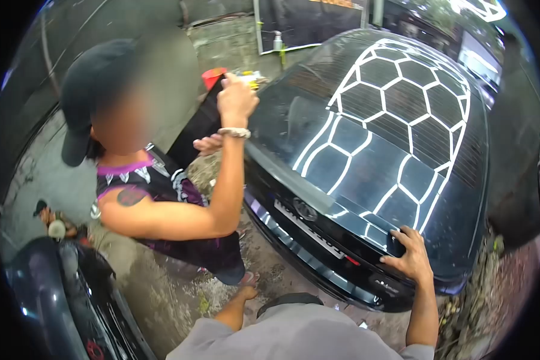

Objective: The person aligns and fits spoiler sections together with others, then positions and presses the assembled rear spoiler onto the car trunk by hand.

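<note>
My right hand (409, 255) is at the rear edge of a glossy black car (342, 264). Its thumb and bent fingers close around a small dark piece (397, 246) that I cannot make out against the black paint. Bright hexagon-shaped light reflections lie across the rear window (396, 90) and the trunk lid (354, 162). Low at the bottom centre, my left hand (246, 292) hangs beside my body, away from the car; its fingers are too small and unclear to read.
Another person (162, 198) in a cap stands close on my left, one hand (237, 102) raised beside the car. A second dark car (60, 294) is at lower left, with a seated person (57, 225) behind. A red bucket (213, 77) and spray bottle (277, 41) are farther back.
</note>
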The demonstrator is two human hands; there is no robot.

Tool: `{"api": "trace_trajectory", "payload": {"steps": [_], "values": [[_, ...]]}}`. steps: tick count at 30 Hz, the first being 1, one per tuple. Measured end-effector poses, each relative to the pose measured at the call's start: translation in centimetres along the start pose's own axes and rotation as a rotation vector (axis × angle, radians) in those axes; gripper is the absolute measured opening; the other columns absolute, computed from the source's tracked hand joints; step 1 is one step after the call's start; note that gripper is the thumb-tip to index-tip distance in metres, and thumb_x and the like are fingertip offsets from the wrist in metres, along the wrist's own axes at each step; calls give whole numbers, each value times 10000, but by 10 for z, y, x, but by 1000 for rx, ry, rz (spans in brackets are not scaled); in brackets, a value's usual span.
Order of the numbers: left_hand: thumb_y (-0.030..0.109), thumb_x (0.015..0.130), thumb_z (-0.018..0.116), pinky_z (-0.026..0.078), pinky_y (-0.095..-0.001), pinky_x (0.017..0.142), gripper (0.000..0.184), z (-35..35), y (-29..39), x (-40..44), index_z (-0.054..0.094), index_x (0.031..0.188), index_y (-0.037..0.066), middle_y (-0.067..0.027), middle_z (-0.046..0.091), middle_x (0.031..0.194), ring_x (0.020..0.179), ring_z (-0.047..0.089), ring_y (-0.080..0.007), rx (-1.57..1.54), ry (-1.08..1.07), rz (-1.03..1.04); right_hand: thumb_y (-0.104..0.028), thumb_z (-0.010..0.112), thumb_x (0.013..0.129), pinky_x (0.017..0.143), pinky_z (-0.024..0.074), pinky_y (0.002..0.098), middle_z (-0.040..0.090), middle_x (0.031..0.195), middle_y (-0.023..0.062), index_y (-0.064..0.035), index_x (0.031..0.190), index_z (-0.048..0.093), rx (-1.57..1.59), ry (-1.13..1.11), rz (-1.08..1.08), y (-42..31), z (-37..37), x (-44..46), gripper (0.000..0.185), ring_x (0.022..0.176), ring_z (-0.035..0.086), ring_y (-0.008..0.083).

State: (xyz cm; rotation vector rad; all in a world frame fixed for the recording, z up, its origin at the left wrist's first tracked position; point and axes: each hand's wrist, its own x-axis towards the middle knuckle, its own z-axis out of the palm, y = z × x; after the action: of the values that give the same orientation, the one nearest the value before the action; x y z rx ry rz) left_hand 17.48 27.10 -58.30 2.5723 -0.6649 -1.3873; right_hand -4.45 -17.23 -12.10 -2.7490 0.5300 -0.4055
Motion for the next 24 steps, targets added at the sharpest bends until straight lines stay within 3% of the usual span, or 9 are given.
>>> {"api": "trace_trajectory", "payload": {"steps": [4,11,15,18,21,24], "values": [[494,917,555,399,-450,1127,589,15,0,0,666,1282,44,-220,572,1407,1327,523,-369,-13,131,42,-320,924,525,1060,410,480,575,1320,214,-68,1243,681,7,-4,0,5,4,1,798,1232,530,397],[498,930,549,373,-451,1150,574,36,3,10,664,1284,62,-193,565,1425,1367,485,-357,-40,41,-7,-283,910,536,1071,398,487,575,1319,210,-63,1251,669,3,-18,23,3,8,1,786,1222,530,394],[491,922,587,369,-450,1157,578,50,-7,19,646,1306,62,-184,535,1461,1379,477,-345,-8,124,16,-278,900,546,1070,402,481,575,1319,204,-64,1258,662,-20,-18,10,-2,9,1,781,1227,524,389],[501,944,539,405,-437,1123,582,50,-14,15,697,1209,8,-246,615,1333,1313,539,-370,-56,135,50,-267,893,551,1065,409,475,577,1317,198,-67,1260,660,-28,-22,16,-7,8,3,772,1228,523,385],[500,932,545,426,-444,1099,576,49,-15,10,710,1182,8,-248,629,1305,1278,567,-371,-14,156,34,-257,889,547,1059,415,472,579,1312,192,-71,1262,660,-17,-13,14,-9,9,3,774,1223,524,381],[491,915,606,369,-423,1161,648,34,-12,3,585,1387,47,-182,518,1482,1399,462,-331,-94,17,-48,-256,889,536,1056,418,469,584,1299,180,-69,1261,660,-6,-4,16,-14,7,4,783,1215,525,376]]}}
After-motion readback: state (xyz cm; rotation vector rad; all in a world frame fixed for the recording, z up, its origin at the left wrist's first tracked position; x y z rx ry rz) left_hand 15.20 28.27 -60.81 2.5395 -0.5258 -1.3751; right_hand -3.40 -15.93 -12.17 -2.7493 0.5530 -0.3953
